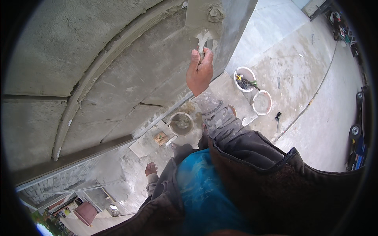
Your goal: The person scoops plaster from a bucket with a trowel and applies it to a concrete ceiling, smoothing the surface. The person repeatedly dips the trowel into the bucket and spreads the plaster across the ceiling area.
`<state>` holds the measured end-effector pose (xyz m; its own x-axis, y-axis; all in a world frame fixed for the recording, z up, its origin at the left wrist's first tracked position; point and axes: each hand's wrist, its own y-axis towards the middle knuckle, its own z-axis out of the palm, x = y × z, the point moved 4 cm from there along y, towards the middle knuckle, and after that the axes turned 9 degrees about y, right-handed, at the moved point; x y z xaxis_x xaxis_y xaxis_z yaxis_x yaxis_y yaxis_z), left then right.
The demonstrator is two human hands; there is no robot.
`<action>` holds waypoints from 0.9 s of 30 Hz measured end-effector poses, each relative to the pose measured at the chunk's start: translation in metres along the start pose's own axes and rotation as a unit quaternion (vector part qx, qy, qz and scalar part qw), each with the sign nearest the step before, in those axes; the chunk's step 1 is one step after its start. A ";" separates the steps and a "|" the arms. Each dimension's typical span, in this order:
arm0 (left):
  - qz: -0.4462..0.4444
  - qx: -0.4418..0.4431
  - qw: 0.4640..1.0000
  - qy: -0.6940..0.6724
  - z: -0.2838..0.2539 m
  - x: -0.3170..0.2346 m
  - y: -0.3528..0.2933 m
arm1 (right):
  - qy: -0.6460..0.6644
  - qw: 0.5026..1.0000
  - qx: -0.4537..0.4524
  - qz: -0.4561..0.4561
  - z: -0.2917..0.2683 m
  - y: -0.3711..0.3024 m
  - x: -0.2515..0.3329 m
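Observation:
My right hand (200,74) is raised against the grey plastered wall (138,74), its fingers closed round a small trowel (209,44). The trowel's handle is mostly hidden by the fingers. Wet plaster (203,36) is smeared around its blade, and a rough lump of plaster (215,13) sticks to the wall above it. Down at my side hangs my left hand (151,169), fingers loosely curled, with nothing visible in it. Below the right forearm, a bucket (191,128) with grey mix inside stands on the floor near the wall's base.
A curved raised moulding (84,84) crosses the wall. To the right stand a white bucket (236,80) holding tools and another pale bucket (271,103). A dark-headed tool (278,117) lies on the floor. Near the mix bucket is a brownish block (160,138).

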<state>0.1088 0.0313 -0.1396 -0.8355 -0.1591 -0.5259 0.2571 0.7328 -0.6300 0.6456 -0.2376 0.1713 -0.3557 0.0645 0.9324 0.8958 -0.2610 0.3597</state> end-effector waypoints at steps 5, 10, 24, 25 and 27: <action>-0.009 0.008 1.000 0.001 -0.005 0.019 -0.015 | 0.052 0.998 -0.018 0.038 0.045 -0.003 0.007; 0.051 0.035 0.998 -0.009 -0.033 0.064 -0.010 | 0.057 0.996 -0.063 0.013 0.071 -0.005 0.013; 0.002 0.057 0.998 -0.007 -0.084 0.063 0.061 | 0.427 0.816 0.175 0.348 0.056 -0.173 0.049; -0.004 0.082 0.997 0.010 -0.085 0.068 0.071 | 0.374 0.838 0.175 0.355 0.039 -0.188 0.035; -0.008 0.119 0.992 0.026 -0.082 0.083 0.076 | 0.254 0.866 0.187 0.387 0.007 -0.236 0.005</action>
<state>0.0192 0.1282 -0.1839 -0.8626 -0.1302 -0.4889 0.3467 0.5518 -0.7585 0.4343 -0.1688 0.0916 0.4039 -0.4474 0.7979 0.9083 0.2998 -0.2916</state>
